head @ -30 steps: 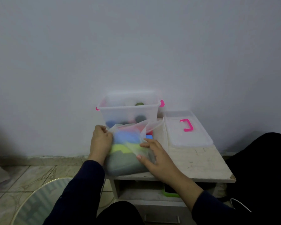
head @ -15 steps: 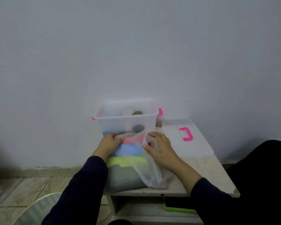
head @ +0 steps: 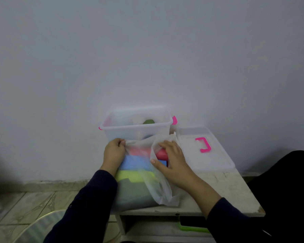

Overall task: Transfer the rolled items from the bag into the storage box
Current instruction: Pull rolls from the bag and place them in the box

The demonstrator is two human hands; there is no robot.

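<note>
A translucent white bag [head: 158,190] lies on the small table, its mouth toward the wall. Through it show rolled items: red [head: 161,153], blue [head: 135,162], yellow-green [head: 130,176] and grey-green [head: 133,192]. My left hand [head: 113,153] pinches the bag's left mouth edge. My right hand [head: 172,158] reaches into the mouth, fingers over the red roll; I cannot tell whether it grips it. Behind the bag stands the clear storage box [head: 135,130] with pink clips, with a dark green roll [head: 148,121] inside.
The box's clear lid [head: 218,160] with a pink handle [head: 204,144] lies on the table [head: 235,193] to the right. A wall rises directly behind. A green object [head: 193,228] sits in the shelf under the table. A round pale object [head: 35,228] is on the tiled floor at the left.
My right hand moved from the bag's lower side up to its mouth and into the opening. My left hand shifted up to the mouth's left edge. The camera tilted slightly.
</note>
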